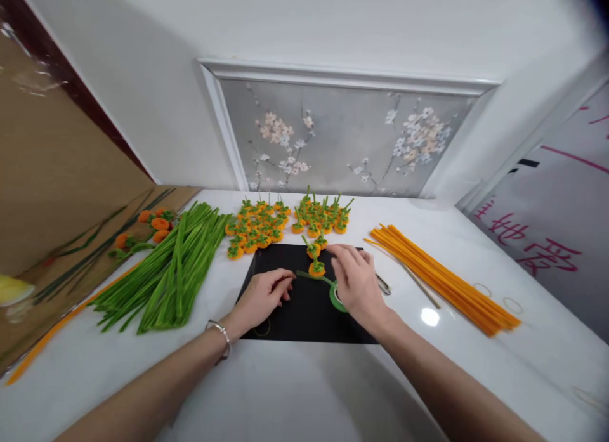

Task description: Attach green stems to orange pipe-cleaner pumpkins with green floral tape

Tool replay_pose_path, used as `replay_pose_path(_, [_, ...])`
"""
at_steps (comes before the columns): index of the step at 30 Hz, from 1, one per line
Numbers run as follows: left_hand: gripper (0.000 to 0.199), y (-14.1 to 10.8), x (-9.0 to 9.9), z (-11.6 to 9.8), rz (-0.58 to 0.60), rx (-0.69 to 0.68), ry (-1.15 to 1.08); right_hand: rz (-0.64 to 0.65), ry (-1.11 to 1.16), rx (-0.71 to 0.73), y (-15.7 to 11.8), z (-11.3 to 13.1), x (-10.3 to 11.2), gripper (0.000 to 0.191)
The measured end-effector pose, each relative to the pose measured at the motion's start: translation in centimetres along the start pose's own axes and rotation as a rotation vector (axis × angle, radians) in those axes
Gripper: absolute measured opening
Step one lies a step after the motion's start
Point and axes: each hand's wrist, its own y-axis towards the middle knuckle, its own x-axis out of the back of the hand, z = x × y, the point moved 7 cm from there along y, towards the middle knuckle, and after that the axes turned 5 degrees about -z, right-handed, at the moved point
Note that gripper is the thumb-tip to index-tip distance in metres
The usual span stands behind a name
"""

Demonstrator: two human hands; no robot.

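Observation:
My left hand (pixel 264 296) rests over the left half of a black mat (pixel 304 312), thumb and fingers pinched together. Its fingertips are beside the loose end of a green tape strip (pixel 314 278); whether they grip it, I cannot tell. The strip runs to a roll of green tape (pixel 335 297), partly covered by my right hand (pixel 356 277). That hand is open, its index finger stretched towards small orange fuzzy pieces with green tops. One such orange piece (pixel 316 269) sits at the mat's upper middle, with others just behind it.
Green fuzzy stems (pixel 176 274) lie piled at left, beside finished-looking orange flowers (pixel 160 224). Two clusters of orange pieces (pixel 257 229) stand behind the mat. Orange fuzzy stems (pixel 442 280) lie at right with a thin stick (pixel 423 288). Scissors (pixel 383 285) show partly beside my right hand.

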Motion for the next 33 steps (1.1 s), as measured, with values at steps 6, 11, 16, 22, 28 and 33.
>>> replay_pose_path(6, [0.031,0.1,0.6,0.0,-0.024,0.046,0.109,0.006,0.202,0.021,-2.3,-1.1,6.6,0.030])
replay_pose_path(11, [0.030,0.1,0.5,-0.3,-0.027,0.088,0.159,0.072,0.313,0.116,-4.4,-1.9,6.5,0.038])
replay_pose_path(16, [0.031,0.1,0.4,-0.7,-0.027,0.103,0.201,0.136,0.348,0.219,-4.8,-1.0,5.4,0.043])
replay_pose_path(22, [0.035,-0.3,0.4,-1.0,-0.105,0.107,0.118,0.119,0.293,0.283,-5.3,-0.4,5.6,0.044])
replay_pose_path(28, [0.036,1.8,0.2,-1.1,-0.065,0.012,0.188,0.103,0.115,0.351,-6.2,-1.0,5.8,0.040])
replay_pose_path(33, [0.016,4.0,0.0,-1.3,0.076,-0.099,0.194,0.116,0.026,0.154,-4.6,-1.9,4.5,0.033])
